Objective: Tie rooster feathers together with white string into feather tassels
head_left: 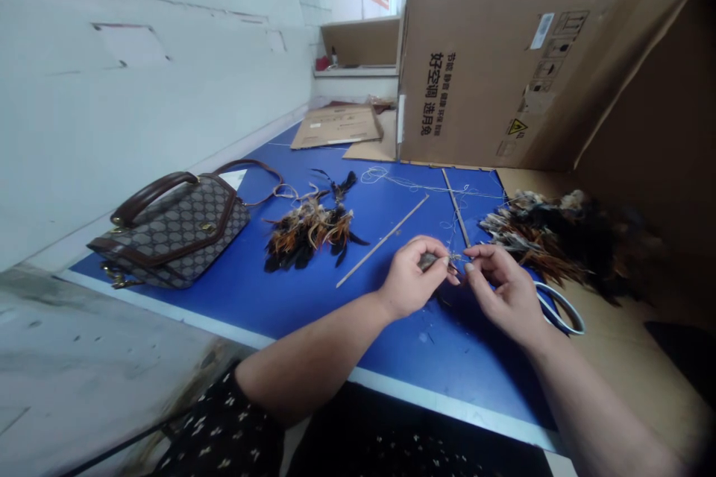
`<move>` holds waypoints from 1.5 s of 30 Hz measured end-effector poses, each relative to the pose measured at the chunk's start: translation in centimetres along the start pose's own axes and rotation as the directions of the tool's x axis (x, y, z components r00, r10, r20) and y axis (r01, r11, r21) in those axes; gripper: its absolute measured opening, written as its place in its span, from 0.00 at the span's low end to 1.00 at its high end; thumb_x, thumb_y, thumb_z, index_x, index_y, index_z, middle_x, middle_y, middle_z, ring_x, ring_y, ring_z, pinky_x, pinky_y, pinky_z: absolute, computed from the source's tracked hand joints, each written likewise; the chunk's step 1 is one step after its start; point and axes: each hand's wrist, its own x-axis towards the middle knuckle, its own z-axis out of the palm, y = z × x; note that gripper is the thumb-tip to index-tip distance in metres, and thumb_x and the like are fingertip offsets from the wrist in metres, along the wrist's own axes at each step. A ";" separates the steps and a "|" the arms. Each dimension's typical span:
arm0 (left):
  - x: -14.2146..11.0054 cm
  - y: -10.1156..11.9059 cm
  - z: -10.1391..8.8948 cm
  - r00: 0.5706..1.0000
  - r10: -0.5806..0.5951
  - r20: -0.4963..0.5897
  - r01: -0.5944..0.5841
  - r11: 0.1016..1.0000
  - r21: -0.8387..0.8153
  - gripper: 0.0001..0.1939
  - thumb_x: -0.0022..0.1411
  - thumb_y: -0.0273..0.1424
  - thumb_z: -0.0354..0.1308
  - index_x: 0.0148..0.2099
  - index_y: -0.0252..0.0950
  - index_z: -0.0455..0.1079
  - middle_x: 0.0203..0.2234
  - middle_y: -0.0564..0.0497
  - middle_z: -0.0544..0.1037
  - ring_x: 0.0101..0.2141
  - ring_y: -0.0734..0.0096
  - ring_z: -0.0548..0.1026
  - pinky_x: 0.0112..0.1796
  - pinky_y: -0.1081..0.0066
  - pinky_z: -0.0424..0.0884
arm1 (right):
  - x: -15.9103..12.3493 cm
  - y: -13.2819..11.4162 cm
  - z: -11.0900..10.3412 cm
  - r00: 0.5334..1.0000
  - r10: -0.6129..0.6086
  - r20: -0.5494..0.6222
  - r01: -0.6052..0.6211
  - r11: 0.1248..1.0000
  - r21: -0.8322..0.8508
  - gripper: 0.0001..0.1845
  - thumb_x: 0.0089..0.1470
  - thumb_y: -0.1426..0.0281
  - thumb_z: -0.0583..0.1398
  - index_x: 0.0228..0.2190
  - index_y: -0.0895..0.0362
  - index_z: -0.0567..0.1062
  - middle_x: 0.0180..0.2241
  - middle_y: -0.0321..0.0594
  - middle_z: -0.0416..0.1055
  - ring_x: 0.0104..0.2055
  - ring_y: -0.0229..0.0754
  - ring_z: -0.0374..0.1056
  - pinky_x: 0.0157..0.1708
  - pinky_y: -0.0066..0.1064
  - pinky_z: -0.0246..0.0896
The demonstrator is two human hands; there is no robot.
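My left hand (pixel 415 277) is closed around a small dark feather bundle (pixel 428 261), most of it hidden by the fingers. Pale, thready ends (pixel 455 257) stick out between my two hands. Just to the right, my right hand (pixel 506 291) is closed in a pinch of thumb and fingers; what sits in the pinch is too fine to make out. A thin pale thread (pixel 385 180) trails over the blue table (pixel 313 305) towards the hands. One narrow stick (pixel 456 205) lies right behind my right fingertips, and another stick (pixel 383 240) lies left of my left hand.
Loose brown and black feathers (pixel 307 231) lie on the left, near a patterned handbag (pixel 179 231). A larger feather heap (pixel 559 238) rests at right on cardboard, by a white-rimmed ring (pixel 562 309). A big cardboard box (pixel 486 74) stands behind; flattened cardboard (pixel 335 125) lies farther back.
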 end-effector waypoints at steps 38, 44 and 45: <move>-1.0 -0.8 -0.5 0.998 0.051 0.031 -0.057 0.960 0.275 0.10 0.66 0.33 0.62 0.47 0.37 0.70 0.37 0.47 0.78 0.35 0.68 0.78 0.39 0.69 0.76 | -0.1 0.1 -0.5 0.999 0.002 -0.049 -0.009 0.988 -0.151 0.11 0.63 0.63 0.63 0.39 0.57 0.82 0.20 0.32 0.66 0.21 0.35 0.57 0.22 0.27 0.52; -0.9 -0.3 -0.7 0.992 0.097 0.087 -0.121 0.935 0.334 0.05 0.68 0.33 0.60 0.43 0.36 0.70 0.34 0.47 0.78 0.33 0.69 0.78 0.39 0.69 0.75 | -0.2 0.2 -0.3 0.999 -0.016 -0.041 0.009 0.985 -0.170 0.11 0.63 0.63 0.63 0.39 0.57 0.81 0.19 0.31 0.65 0.20 0.35 0.57 0.21 0.27 0.52; -0.8 -0.3 -0.7 0.991 0.093 0.094 -0.119 0.936 0.332 0.05 0.68 0.32 0.59 0.42 0.36 0.70 0.33 0.47 0.78 0.33 0.70 0.78 0.39 0.69 0.75 | -0.2 0.3 -0.3 0.999 -0.018 -0.035 0.012 0.985 -0.175 0.11 0.63 0.63 0.63 0.39 0.56 0.82 0.19 0.31 0.66 0.20 0.35 0.58 0.21 0.27 0.53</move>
